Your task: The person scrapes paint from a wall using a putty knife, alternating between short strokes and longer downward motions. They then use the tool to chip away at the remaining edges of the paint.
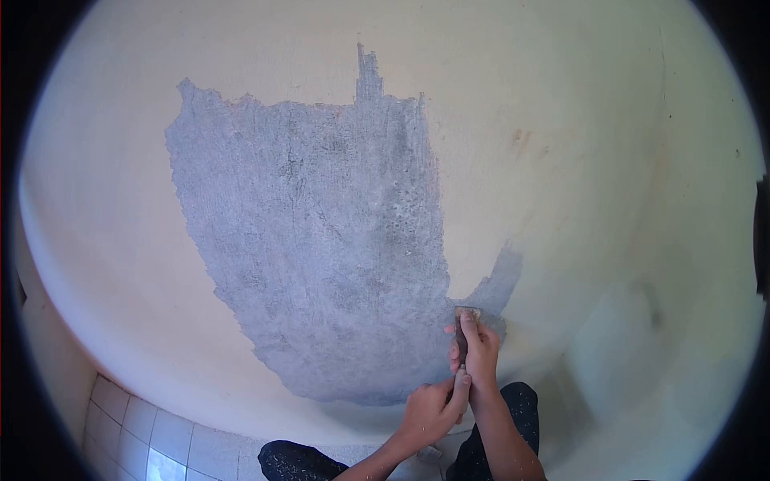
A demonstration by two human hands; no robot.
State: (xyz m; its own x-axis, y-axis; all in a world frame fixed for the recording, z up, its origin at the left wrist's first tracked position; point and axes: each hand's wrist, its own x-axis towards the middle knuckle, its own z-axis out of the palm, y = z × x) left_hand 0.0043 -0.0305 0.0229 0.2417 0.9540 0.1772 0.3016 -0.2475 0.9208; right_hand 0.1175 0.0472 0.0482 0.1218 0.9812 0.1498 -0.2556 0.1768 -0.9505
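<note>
Both hands are together on one tool, low on the wall [609, 160]. My right hand [481, 353] is closed around the scraper [464, 325], with the index finger lying along its handle and pressing toward the blade. My left hand [429, 413] is just below it, and its fingers grip the lower end of the same handle. The blade of the scraper touches the wall at the lower right edge of the grey bare patch [321, 240], where the pale paint is gone. From the scraper, the patch spreads up and to the left, with a rough, broken border. Below the hands I see my dark trousers [297, 463] with light specks, and to the far lower left of the scraper there are white floor tiles [136, 425].
</note>
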